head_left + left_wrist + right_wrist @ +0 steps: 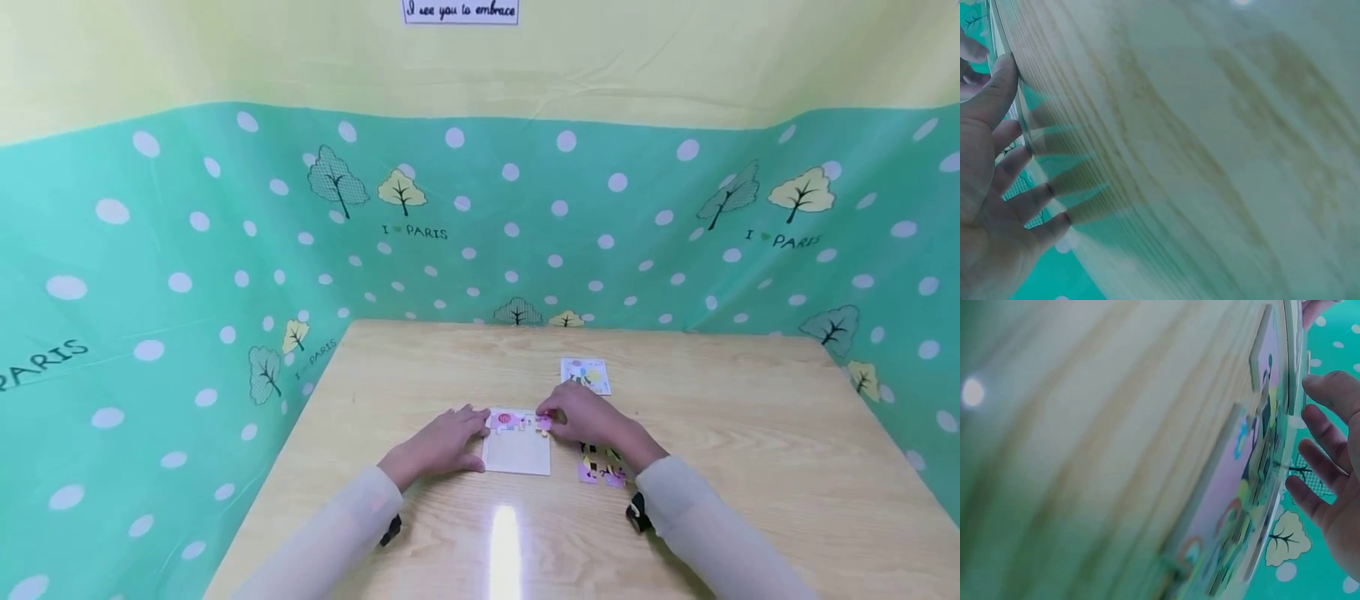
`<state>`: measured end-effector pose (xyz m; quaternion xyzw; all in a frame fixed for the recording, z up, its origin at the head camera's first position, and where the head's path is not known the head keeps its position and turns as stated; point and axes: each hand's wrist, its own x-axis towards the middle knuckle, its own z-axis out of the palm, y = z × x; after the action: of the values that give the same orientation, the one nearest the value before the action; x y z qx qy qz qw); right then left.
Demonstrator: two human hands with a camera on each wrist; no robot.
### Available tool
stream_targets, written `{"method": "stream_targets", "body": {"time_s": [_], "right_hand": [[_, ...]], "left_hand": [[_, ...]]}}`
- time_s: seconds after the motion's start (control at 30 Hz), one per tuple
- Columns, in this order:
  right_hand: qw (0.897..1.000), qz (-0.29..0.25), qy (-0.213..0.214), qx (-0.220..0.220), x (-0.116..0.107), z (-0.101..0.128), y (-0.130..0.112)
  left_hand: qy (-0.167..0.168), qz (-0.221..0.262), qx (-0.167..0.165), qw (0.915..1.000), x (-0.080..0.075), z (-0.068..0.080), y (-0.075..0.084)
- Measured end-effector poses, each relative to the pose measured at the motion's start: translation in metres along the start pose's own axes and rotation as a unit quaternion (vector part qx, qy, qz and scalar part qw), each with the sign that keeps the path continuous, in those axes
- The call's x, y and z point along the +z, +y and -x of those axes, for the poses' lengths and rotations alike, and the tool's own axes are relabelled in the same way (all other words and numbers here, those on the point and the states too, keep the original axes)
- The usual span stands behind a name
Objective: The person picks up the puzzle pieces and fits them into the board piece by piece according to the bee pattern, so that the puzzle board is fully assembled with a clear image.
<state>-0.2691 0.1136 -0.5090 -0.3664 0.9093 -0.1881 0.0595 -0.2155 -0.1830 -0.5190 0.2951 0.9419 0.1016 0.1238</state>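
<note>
A pale square puzzle board (517, 454) lies on the wooden table, with a few pink puzzle pieces (507, 421) along its far edge. My left hand (438, 446) rests at the board's left side, fingers spread; the left wrist view shows the same hand (988, 181) with its fingertips down at the table. At the far right corner of the board, my right hand (588, 414) pinches a pink puzzle piece (543, 424), partly covered by the fingers. In the right wrist view, that hand's (1338, 437) fingers bend loosely, and the piece is hidden.
Several loose pink, yellow and black puzzle pieces (588, 472) lie right of the board, partly under my right forearm. Beyond my right hand is a square picture card (597, 377). A green dotted curtain (525, 183) surrounds the table's (420, 367) back and sides.
</note>
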Motion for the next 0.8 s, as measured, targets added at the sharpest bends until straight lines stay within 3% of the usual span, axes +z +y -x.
{"method": "stream_targets", "body": {"time_s": [0.2,0.8], "right_hand": [[1.000,0.022,0.002,0.006,-0.009,-0.019,-0.001],[0.999,0.033,-0.018,0.002,0.009,-0.018,-0.011]], "left_hand": [[0.008,0.011,-0.004,0.9999,-0.014,-0.011,-0.006],[-0.009,0.024,0.001,0.9997,-0.003,0.002,0.001]]}}
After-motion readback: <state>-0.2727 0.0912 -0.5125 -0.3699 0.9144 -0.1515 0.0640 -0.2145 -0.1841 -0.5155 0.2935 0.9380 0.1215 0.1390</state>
